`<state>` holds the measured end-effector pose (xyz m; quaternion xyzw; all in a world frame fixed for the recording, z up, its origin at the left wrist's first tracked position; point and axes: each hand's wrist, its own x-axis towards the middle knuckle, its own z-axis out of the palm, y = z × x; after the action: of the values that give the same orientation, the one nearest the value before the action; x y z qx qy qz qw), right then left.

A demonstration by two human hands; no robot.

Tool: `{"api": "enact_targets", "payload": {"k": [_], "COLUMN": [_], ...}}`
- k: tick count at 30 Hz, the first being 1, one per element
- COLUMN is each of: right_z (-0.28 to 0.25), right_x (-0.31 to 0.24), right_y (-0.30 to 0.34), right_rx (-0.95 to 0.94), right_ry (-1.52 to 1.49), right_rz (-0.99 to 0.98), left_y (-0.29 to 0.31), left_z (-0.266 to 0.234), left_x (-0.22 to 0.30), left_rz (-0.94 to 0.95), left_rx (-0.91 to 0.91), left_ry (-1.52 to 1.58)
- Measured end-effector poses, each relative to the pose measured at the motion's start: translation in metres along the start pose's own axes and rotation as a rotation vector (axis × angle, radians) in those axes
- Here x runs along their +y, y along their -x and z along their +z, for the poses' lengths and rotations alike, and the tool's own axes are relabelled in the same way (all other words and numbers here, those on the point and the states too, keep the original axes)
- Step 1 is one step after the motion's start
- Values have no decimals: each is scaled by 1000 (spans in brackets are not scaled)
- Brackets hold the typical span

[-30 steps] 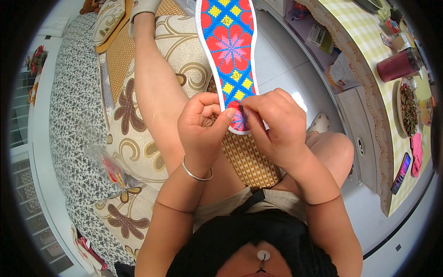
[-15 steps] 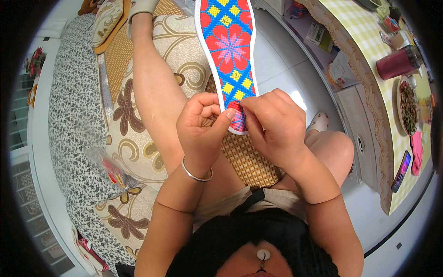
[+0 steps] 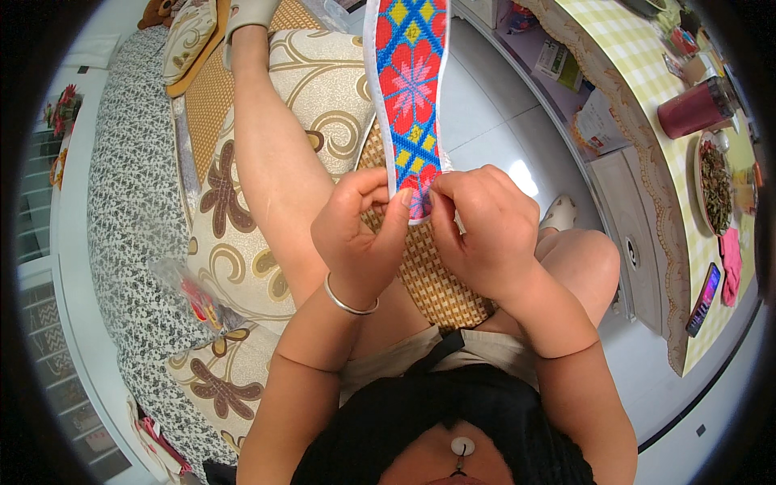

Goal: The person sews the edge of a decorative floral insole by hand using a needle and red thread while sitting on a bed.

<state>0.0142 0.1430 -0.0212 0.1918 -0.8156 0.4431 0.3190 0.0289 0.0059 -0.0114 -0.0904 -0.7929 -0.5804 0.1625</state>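
Observation:
A long embroidered insole (image 3: 411, 89) with a white rim stands out in front of me, its narrow end toward me. Red and pink flowers and yellow diamonds on blue cover its face. My left hand (image 3: 362, 214) grips the narrow end's left edge, thumb on the patterned face. At the right edge, beside the lowest flower, the thumb and forefinger of my right hand (image 3: 489, 218) are pinched together. Whatever lies between those fingertips is too small or hidden to make out. A silver bangle (image 3: 352, 301) circles my left wrist.
My leg (image 3: 279, 153) stretches over a patterned cushion (image 3: 319, 73) on the left. A clear plastic bag (image 3: 190, 295) lies beside it. To the right, a table with a checked cloth (image 3: 610, 36) carries a dark red tumbler (image 3: 695, 109), a plate of food (image 3: 715, 186) and a phone (image 3: 703, 299).
The insole has turned and tilted, so its face looks narrower and its far part has swung right. Both hands have shifted slightly right, keeping near its narrow end.

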Motion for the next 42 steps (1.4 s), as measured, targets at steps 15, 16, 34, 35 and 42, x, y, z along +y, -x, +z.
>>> {"api": "enact_targets", "payload": {"k": [15, 16, 34, 35, 42], "right_z": [-1, 1, -34, -39, -24], "right_x": [18, 16, 50, 50, -9], "right_y": [-4, -3, -21, -24, -22], "right_rx": [-189, -180, 182, 274, -5], "right_ry": [-1480, -1551, -1835, -1666, -779], "right_rz": [1203, 1235, 668, 636, 461], "left_y": [-9, -9, -13, -12, -10], "left_z": [-4, -4, -5, -4, 5], "left_x": [-18, -18, -31, -29, -24], "left_rz": [-303, -322, -626, -642, -777], "left_rx": [-137, -139, -387, -392, -350], "left_ry": [1043, 1002, 1494, 1514, 1574]}}
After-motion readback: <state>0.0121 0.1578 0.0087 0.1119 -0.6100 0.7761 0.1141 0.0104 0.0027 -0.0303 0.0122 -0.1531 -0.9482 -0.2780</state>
